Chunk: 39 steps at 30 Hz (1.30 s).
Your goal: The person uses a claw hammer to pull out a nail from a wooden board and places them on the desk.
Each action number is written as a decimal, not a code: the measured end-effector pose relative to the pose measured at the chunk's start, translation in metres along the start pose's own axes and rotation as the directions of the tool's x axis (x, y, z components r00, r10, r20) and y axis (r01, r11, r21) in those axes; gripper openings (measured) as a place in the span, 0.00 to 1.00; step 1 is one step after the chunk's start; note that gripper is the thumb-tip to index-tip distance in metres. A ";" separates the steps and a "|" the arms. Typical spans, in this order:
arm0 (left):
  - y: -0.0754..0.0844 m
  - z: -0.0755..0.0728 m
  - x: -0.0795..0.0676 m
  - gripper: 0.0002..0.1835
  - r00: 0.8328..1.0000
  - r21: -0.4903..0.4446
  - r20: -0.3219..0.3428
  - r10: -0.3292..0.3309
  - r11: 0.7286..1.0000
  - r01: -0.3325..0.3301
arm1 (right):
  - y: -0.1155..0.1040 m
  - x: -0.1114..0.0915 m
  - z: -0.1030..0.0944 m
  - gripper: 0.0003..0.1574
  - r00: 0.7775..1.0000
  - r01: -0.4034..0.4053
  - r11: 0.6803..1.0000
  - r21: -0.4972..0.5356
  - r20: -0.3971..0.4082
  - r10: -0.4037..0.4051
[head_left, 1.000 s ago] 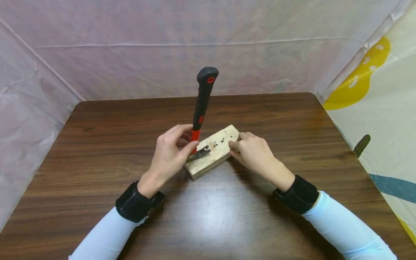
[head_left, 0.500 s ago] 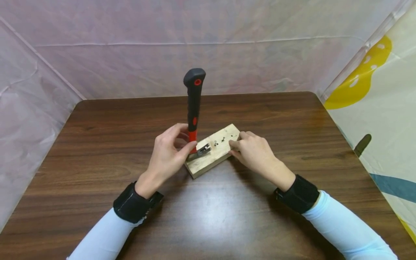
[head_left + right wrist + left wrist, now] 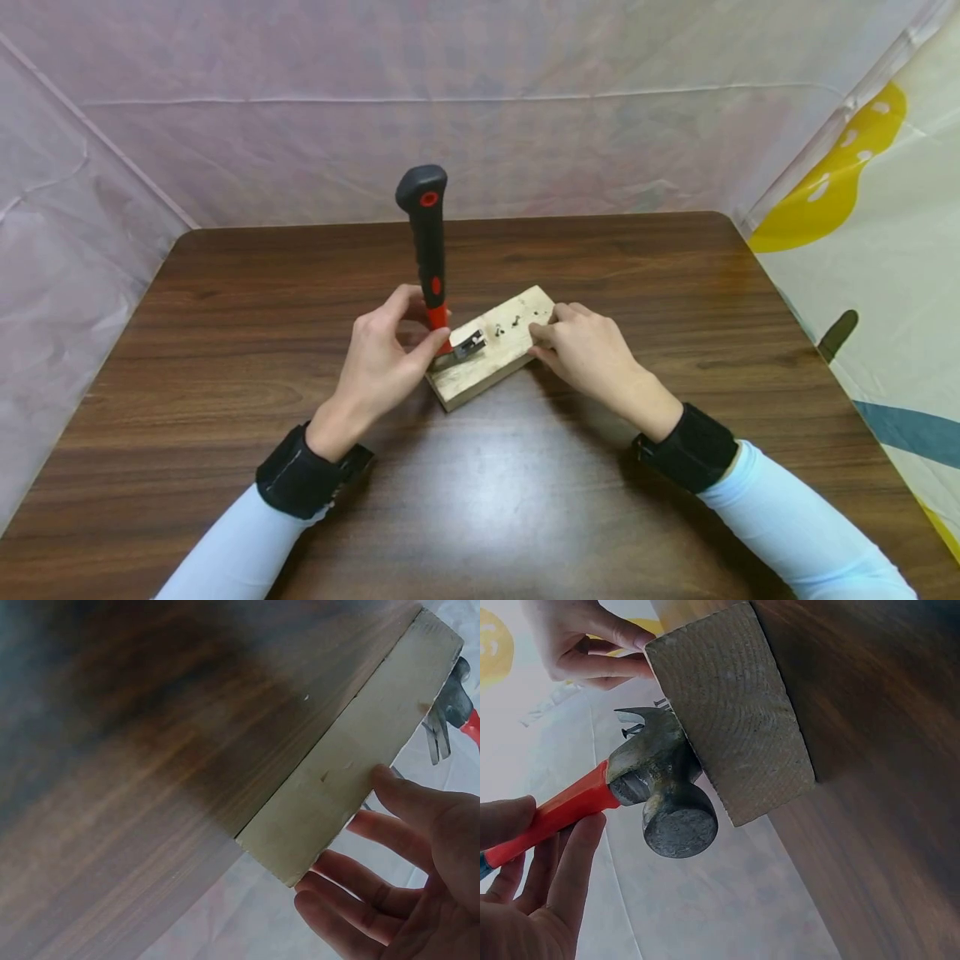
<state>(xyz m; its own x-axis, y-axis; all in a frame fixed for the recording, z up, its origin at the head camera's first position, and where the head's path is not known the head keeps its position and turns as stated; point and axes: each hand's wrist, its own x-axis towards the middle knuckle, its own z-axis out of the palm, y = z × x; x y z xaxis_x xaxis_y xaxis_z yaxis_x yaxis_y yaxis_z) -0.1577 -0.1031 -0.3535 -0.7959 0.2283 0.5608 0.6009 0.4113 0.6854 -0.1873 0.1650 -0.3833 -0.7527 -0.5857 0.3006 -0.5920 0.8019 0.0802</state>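
A claw hammer with a black and red handle stands on its head on top of a pale wooden block. My left hand holds the red neck between thumb and fingers, low down near the head. In the left wrist view the steel hammer head lies against the block's top, its claw turned toward small dark nails. Several nails stick up from the block. My right hand grips the block's right end, thumb on the near side. Whether a nail sits in the claw, I cannot tell.
The block lies at a slant on a brown wood-grain table. Behind the table hangs a pale sheet. A sheet with a yellow shape hangs along the right side.
The hammer handle has tilted steadily to the left, while its head stays on the block. My left hand has shifted slightly left with it. The right hand and the block have barely moved.
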 end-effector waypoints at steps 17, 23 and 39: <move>-0.004 -0.001 -0.003 0.22 1.000 -0.065 -0.003 0.008 0.998 -0.008 | 0.000 0.000 -0.001 0.13 1.000 0.001 1.000 0.014 -0.008 -0.001; -0.006 0.000 -0.005 0.19 0.999 -0.080 -0.025 0.022 0.996 -0.024 | 0.000 0.000 0.000 0.13 1.000 0.001 1.000 0.025 -0.012 0.000; -0.007 -0.004 -0.008 0.19 0.999 -0.127 -0.022 -0.045 0.991 0.042 | 0.000 0.001 -0.001 0.16 1.000 -0.007 0.999 0.039 -0.006 0.007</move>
<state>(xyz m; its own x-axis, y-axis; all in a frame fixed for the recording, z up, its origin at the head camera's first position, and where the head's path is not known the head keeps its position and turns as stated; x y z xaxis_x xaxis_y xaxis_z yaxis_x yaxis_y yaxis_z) -0.1552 -0.1117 -0.3613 -0.8203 0.1901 0.5394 0.5716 0.3047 0.7618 -0.1877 0.1652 -0.3818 -0.7551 -0.5796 0.3065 -0.5978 0.8006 0.0410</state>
